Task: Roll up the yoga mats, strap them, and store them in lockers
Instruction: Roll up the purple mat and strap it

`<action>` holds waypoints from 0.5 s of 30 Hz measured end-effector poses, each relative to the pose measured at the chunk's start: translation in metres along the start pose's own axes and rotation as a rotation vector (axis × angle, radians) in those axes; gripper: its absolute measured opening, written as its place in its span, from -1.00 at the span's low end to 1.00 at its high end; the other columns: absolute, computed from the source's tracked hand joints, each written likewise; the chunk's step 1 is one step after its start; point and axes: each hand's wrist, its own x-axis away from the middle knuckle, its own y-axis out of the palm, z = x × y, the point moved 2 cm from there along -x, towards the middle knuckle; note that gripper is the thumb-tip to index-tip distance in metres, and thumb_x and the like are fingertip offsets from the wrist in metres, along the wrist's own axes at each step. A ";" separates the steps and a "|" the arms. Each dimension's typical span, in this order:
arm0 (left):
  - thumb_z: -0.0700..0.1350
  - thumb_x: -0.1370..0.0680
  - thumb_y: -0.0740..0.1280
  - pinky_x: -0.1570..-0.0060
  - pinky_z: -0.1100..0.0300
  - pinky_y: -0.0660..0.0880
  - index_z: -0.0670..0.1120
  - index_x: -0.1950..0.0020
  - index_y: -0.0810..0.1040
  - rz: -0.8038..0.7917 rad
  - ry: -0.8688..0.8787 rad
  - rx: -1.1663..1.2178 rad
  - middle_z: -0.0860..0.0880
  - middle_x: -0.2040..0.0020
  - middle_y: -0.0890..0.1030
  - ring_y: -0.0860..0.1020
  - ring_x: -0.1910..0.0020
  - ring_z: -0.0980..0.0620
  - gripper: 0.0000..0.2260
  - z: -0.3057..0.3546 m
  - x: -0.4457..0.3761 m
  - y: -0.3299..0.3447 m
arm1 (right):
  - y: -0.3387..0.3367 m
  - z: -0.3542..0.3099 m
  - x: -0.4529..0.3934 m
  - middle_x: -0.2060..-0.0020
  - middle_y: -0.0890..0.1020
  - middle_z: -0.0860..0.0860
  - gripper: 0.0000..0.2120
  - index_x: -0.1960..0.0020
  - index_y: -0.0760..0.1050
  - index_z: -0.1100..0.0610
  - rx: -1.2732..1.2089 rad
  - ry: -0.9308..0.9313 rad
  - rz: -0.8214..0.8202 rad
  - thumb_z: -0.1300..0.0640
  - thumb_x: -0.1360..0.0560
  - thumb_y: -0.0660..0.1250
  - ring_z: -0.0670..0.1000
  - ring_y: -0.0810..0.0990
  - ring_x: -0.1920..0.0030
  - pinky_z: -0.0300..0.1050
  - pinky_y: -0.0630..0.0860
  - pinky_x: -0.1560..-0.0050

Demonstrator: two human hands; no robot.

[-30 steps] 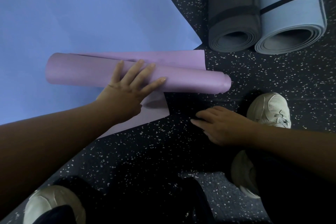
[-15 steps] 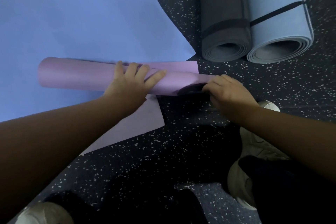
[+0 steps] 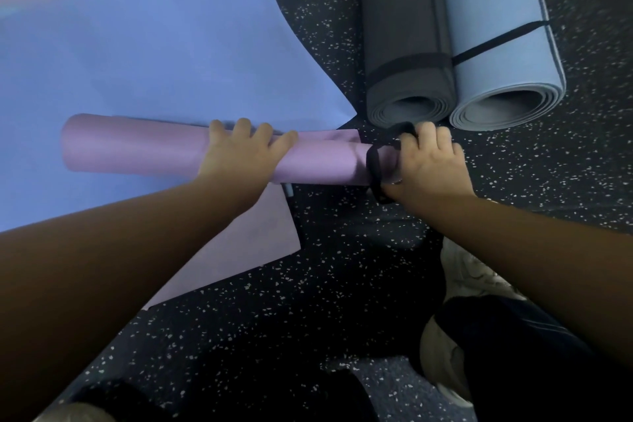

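Lying across your view on the speckled floor [image 3: 342, 284], the blue mat [image 3: 154, 44] is the largest thing here, spread flat and cut off at the left and top edges. On its near edge sits the purple roll [image 3: 137, 147], long axis left to right, with a loose purple flap [image 3: 239, 250] not yet wound in, trailing toward you.

Two finished rolls lie beyond, well to the right: the grey roll [image 3: 404, 27] and the pale blue roll [image 3: 496, 27], side by side and touching, each banded, open ends facing you.

Your left hand [image 3: 239, 154] is draped over the middle of the purple roll, fingers curved over its top, pinning it. Your right hand [image 3: 428, 161] is at the roll's right end, fingers curled round the black strap [image 3: 373, 164], which loops around that end.

Relation that matters: the strap sits at the extreme right end, so your right hand is the nearer one, and any slide of the loop would run leftward along the axis, toward your left hand.

Hard to make out: the roll's right end face is hidden behind your right hand; whether the strap is a closed loop cannot be told. A small dark object under the roll near the flap is unclear. No lockers in view.
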 end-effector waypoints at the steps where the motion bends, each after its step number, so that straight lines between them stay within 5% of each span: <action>1: 0.01 -0.45 0.41 -0.11 -0.10 0.37 0.05 -0.46 -0.08 0.007 0.001 -0.002 -0.03 -0.28 0.37 0.39 -0.15 -0.13 -0.22 0.000 0.001 0.001 | -0.001 0.000 0.000 -0.24 0.35 0.17 -0.34 -0.21 0.40 0.23 0.026 0.017 -0.021 -0.19 -0.32 0.46 0.19 0.33 -0.18 0.07 0.30 -0.11; 6: -0.09 -0.45 0.35 -0.10 -0.08 0.36 0.03 -0.44 0.01 -0.003 -0.027 0.003 -0.04 -0.24 0.37 0.38 -0.14 -0.13 -0.32 0.006 0.000 -0.004 | -0.002 0.004 -0.002 -0.18 0.35 0.11 -0.48 -0.24 0.45 0.14 0.036 0.083 -0.209 -0.19 -0.44 0.36 0.16 0.37 -0.19 0.00 0.36 -0.10; 10: -0.02 -0.47 0.35 -0.10 -0.06 0.34 -0.04 -0.36 0.10 -0.023 -0.082 0.033 -0.09 -0.22 0.35 0.35 -0.16 -0.12 -0.42 0.017 -0.008 -0.012 | -0.008 0.005 -0.004 -0.01 0.57 0.03 -0.72 -0.15 0.55 -0.07 -0.164 0.158 -0.361 -0.09 -0.46 0.36 0.09 0.51 0.11 -0.14 0.39 0.17; 15: 0.01 -0.35 0.39 0.07 0.10 0.38 -0.11 -0.25 0.39 0.079 0.013 -0.144 -0.06 -0.09 0.45 0.44 0.00 -0.07 -0.49 0.019 -0.005 -0.009 | -0.007 -0.002 -0.001 0.00 0.59 0.11 -0.77 -0.14 0.49 0.10 -0.217 0.105 -0.314 0.07 -0.50 0.30 0.18 0.56 0.02 -0.09 0.41 0.14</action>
